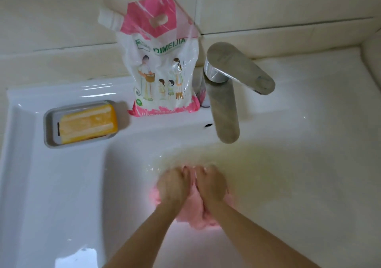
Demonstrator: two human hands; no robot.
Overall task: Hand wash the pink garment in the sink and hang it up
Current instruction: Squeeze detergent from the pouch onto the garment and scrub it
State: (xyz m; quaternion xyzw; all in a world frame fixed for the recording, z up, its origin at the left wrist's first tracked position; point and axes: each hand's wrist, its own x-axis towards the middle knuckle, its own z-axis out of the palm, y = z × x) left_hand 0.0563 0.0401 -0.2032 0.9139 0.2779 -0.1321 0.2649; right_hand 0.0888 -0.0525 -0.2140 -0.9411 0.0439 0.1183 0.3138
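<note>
Left hand (173,185), right hand (213,185): side by side, both gripping bunched pink garment (193,220), partly under water in sink (288,185). Risk: vigorous scrubbing may slop water over the rim; detergent pouch (162,71) could topple if splashed or knocked.

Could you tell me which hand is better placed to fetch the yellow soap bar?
Left, probably: the left hand, gripping the pink garment, lies nearer the soap bar, off to the left.
</note>
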